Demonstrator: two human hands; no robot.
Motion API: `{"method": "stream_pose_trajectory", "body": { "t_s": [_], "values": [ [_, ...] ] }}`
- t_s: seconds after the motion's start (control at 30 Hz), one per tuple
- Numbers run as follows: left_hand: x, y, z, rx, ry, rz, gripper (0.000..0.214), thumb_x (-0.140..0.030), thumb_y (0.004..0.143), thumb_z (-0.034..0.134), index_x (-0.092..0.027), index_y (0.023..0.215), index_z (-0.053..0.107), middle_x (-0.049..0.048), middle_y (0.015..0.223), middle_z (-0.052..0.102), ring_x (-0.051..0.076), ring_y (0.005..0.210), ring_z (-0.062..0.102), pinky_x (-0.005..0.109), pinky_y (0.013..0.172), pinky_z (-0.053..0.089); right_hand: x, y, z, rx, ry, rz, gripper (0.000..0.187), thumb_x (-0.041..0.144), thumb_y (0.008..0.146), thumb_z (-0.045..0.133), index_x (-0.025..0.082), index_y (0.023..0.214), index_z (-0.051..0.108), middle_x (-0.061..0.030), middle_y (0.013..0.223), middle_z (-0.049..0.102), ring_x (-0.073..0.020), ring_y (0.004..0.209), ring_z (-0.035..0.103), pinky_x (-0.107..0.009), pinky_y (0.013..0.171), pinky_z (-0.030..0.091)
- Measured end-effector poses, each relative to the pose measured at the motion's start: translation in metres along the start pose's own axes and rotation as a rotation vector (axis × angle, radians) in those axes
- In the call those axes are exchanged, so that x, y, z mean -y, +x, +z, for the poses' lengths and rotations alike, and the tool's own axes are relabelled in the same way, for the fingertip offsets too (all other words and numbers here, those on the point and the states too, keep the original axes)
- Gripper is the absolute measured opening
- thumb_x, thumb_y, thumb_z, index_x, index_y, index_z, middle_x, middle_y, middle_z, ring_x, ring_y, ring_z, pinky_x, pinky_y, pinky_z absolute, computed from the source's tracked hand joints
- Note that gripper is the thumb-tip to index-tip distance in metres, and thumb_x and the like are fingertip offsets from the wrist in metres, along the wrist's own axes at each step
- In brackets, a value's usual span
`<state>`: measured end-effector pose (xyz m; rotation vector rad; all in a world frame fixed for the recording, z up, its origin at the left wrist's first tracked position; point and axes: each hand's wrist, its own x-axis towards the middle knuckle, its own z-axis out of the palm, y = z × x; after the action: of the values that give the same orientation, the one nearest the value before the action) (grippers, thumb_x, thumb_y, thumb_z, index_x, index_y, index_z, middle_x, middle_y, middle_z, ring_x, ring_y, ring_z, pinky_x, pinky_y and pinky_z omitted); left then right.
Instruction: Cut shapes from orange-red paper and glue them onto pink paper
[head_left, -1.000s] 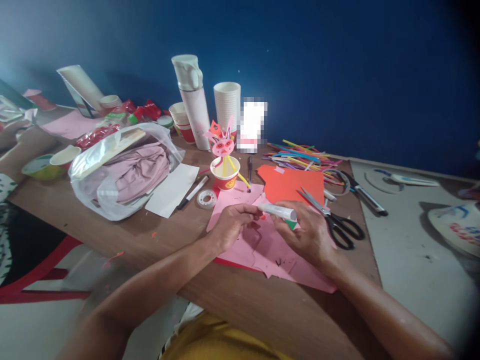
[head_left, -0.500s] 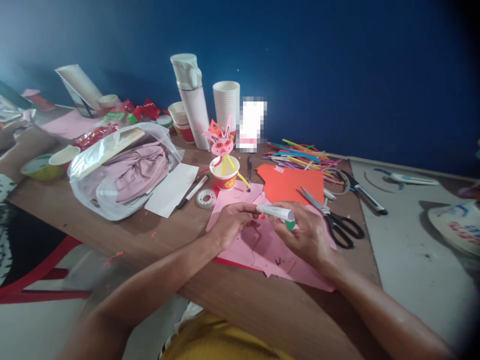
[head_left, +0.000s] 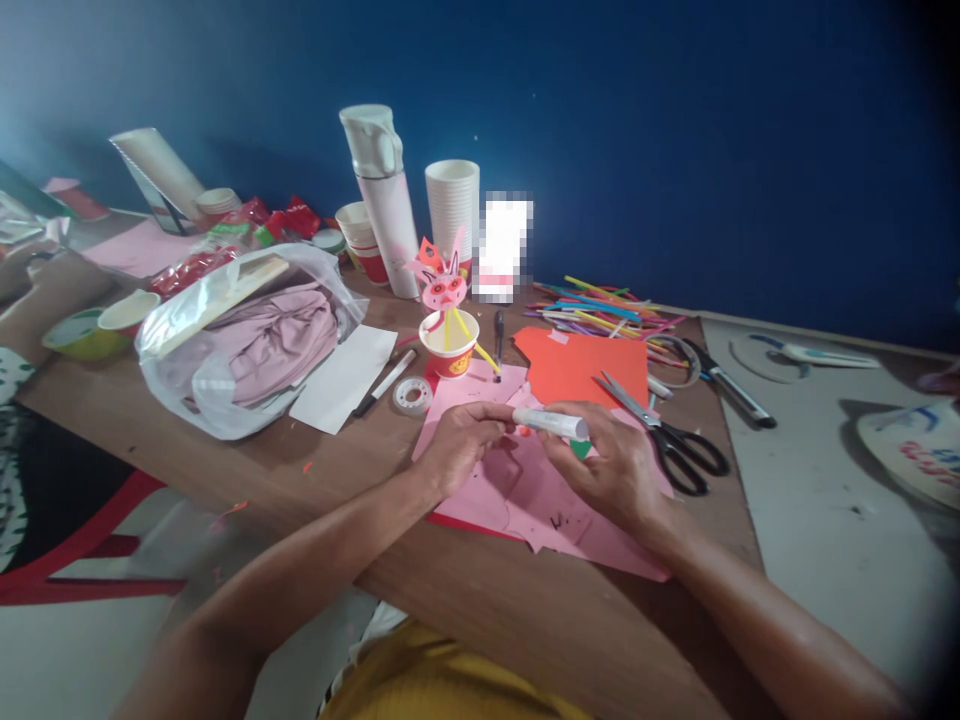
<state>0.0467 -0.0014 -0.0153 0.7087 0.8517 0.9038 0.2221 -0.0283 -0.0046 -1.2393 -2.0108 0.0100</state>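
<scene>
My right hand point(head_left: 611, 465) is closed around a white tube point(head_left: 559, 424), shaped like a marker or glue stick, held nearly level. At its left end are the pinched fingertips of my left hand point(head_left: 469, 440); what they grip is too small to tell. A small red spot point(head_left: 524, 431) shows beside those fingertips, and a green patch point(head_left: 580, 449) peeks out by my right fingers. Both hands are above pink paper sheets point(head_left: 487, 510). Just beyond stands a paper cup point(head_left: 448, 355) with a pink paper rabbit face point(head_left: 444, 291) on yellow stems.
Black-handled scissors point(head_left: 679, 450) lie right of my hand, across orange paper point(head_left: 592, 365). Tape point(head_left: 412, 396), a capped marker point(head_left: 385, 383) and a white card point(head_left: 345, 375) sit left. Further off are a plastic bag point(head_left: 187, 400), a flask point(head_left: 386, 220) and pipe cleaners point(head_left: 592, 310). Another person's hand point(head_left: 67, 280) shows far left.
Hardly anything differs. Both hands keep the same hold, and the view has shifted very slightly.
</scene>
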Motion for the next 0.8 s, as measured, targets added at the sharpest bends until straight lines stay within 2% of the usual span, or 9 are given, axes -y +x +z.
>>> {"method": "stream_pose_trajectory", "body": {
  "t_s": [0.23,0.47,0.63,0.8],
  "values": [
    [0.0009,-0.0002,0.0006,0.029,0.062,-0.017,0.015,-0.011,0.064,0.064,-0.008,0.079,0.065,0.0055,0.074,0.064,0.016,0.063,0.061,0.032,0.06,0.052,-0.0006,0.0005,0.0013,-0.022,0.011,0.016,0.019,0.025,0.081,0.053,0.016,0.096,0.06,-0.0076,0.086,0.07,-0.0207,0.074,0.066,-0.032,0.064,0.052],
    [0.0011,-0.0004,0.0005,0.022,0.064,-0.041,0.017,-0.016,0.064,0.067,-0.007,0.079,0.063,0.0049,0.071,0.062,0.015,0.06,0.061,0.031,0.058,0.051,-0.0018,0.0018,0.0,-0.016,0.015,0.035,0.02,0.025,0.08,0.054,0.017,0.097,0.06,-0.0071,0.087,0.07,-0.0208,0.073,0.065,-0.032,0.066,0.051],
    [0.0037,0.0017,0.0001,0.011,0.046,-0.027,0.016,-0.02,0.064,0.069,-0.008,0.07,0.061,0.0029,0.065,0.06,0.014,0.057,0.059,0.03,0.055,0.051,0.0002,-0.0001,0.0025,-0.007,0.011,0.053,0.02,0.023,0.078,0.055,0.016,0.096,0.06,-0.0069,0.087,0.07,-0.0202,0.07,0.065,-0.031,0.063,0.051],
    [0.0013,0.002,0.0029,-0.054,0.035,-0.043,0.01,-0.015,0.061,0.067,-0.008,0.066,0.061,0.0026,0.06,0.06,0.012,0.054,0.056,0.026,0.053,0.049,0.0056,0.0007,0.0017,0.016,0.098,0.173,0.02,0.024,0.078,0.057,0.018,0.096,0.061,-0.0048,0.086,0.07,-0.0191,0.069,0.064,-0.029,0.06,0.05]
  ]
}}
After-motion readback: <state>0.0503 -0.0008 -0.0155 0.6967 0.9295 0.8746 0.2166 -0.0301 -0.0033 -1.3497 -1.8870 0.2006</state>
